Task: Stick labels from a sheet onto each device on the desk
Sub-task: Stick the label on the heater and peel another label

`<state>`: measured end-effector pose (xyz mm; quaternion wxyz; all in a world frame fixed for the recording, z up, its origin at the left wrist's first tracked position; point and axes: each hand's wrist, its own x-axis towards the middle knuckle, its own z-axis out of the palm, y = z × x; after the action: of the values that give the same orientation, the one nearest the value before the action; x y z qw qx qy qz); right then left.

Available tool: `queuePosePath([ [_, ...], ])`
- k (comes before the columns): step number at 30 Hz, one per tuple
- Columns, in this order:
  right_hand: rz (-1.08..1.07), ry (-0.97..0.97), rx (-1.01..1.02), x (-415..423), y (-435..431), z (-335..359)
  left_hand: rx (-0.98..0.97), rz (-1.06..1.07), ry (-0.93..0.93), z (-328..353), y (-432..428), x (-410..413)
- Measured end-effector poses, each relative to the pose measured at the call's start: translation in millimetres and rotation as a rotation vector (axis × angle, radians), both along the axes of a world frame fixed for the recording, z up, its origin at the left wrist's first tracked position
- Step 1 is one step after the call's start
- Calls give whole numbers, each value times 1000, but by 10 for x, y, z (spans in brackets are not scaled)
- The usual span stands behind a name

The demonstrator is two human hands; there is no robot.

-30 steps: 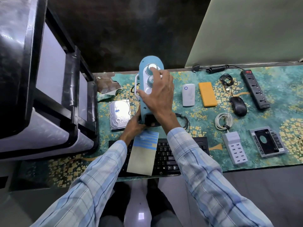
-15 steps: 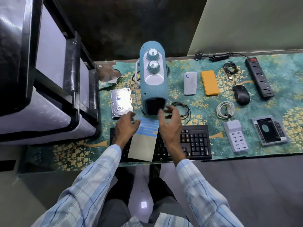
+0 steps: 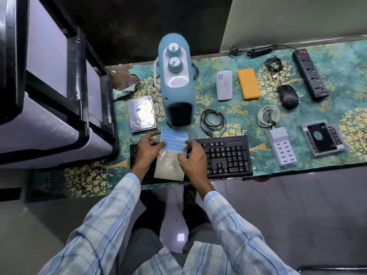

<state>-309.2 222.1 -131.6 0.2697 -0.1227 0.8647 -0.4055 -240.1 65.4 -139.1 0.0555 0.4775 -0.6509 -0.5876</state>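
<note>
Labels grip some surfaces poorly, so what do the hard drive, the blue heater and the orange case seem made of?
Hard drive: bare shiny metal, judging by its bright glare.
Blue heater: apparently matte plastic body, with a glossy white panel that reflects light.
Orange case: dull and glare-free, perhaps rubbery or matte plastic.

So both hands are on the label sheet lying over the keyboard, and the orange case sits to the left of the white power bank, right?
Not quite. In the head view the orange case sits to the right of the white power bank, not the left. The rest holds: the left hand and right hand are both on the label sheet, which lies over the keyboard.
</note>
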Motion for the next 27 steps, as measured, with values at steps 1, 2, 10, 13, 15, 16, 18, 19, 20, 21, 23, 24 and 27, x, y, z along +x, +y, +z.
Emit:
queuePosePath([
  [1,-33,7,-22,-1,19,0,34,22,17,17,12,-4],
  [2,-74,-1,-48,-6,36,7,69,50,32,50,23,-12],
  [10,-326,-318,-239,-110,92,-6,100,153,-17,92,104,-13],
  [13,-335,-377,-305,-152,88,-15,-159,72,-113,75,162,42],
  [15,-323,-388,-302,-172,83,-36,-464,-67,-107,91,213,51],
  [16,-325,-396,-300,-174,79,-48,-548,-153,-47,122,249,34],
  [18,-328,-412,-322,-186,73,-68,-616,-339,56,210,335,-32],
  [19,-318,-403,-336,-191,76,-70,-637,-408,77,244,373,-55],
  [20,-300,-385,-348,-199,80,-75,-668,-455,76,274,407,-71],
  [21,-278,-364,-356,-215,87,-80,-702,-486,65,295,425,-85],
  [23,-229,-327,-349,-246,105,-82,-744,-528,24,311,436,-98],
  [24,-205,-316,-335,-262,111,-93,-758,-546,2,321,434,-102],
  [27,-125,-283,-292,-305,131,-96,-817,-579,-46,348,414,-130],
])
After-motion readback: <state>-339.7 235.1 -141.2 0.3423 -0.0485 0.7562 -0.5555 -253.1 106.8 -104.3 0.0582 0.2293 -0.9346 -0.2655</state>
